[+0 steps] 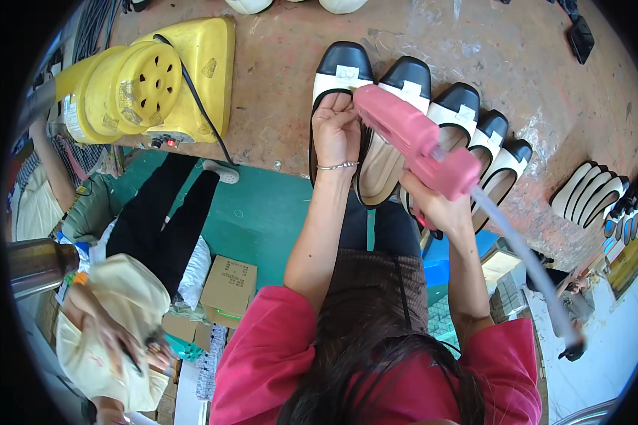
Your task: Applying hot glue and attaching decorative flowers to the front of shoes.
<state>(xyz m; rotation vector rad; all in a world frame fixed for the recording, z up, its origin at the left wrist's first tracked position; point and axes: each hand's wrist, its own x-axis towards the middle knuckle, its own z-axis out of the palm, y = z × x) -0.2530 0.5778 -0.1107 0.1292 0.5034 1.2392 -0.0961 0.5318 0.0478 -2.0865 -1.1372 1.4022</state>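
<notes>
My right hand (439, 207) is wrapped round the grip of a pink hot glue gun (397, 122). A long whitish glue stick (521, 251) trails out of its back end. The gun's nozzle sits by the opening of the leftmost shoe (342, 59), a white flat with a black toe. My left hand (334, 134) is in that shoe's opening, its fingertips curled at the upper's edge and a bracelet on the wrist. To the right stand matching shoes (409, 74) in a slanting row, each with a small paper label on the upper; the gun covers part of them.
A yellow blower-like machine (156, 85) with a black cable stands at the left of the worktable (276, 92). More shoes (590, 193) line the right side, near a black phone-like object (580, 40). A co-worker in a cream top (113, 333) is at lower left, beside a cardboard box (228, 287).
</notes>
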